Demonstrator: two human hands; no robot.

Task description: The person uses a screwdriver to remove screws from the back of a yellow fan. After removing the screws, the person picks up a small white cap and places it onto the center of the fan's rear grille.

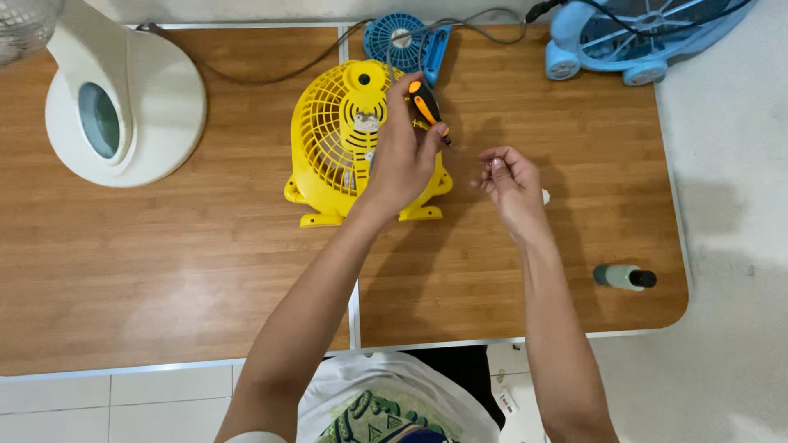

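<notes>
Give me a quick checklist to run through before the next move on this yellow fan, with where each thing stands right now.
1. Screwdriver in hand: ok. The left hand grips the orange and black screwdriver over the yellow fan.
2. Fan lying flat on the wooden table: ok, grille up, feet toward the person.
3. Right hand free: cannot tell. Its fingertips are pinched together, perhaps on something small; too small to see.
4. Cord clear of the fan: not ok. A dark cable runs along the table's far edge right behind it.
5. Small bottle out of the way: ok, it lies near the right edge, apart from both hands.
</notes>
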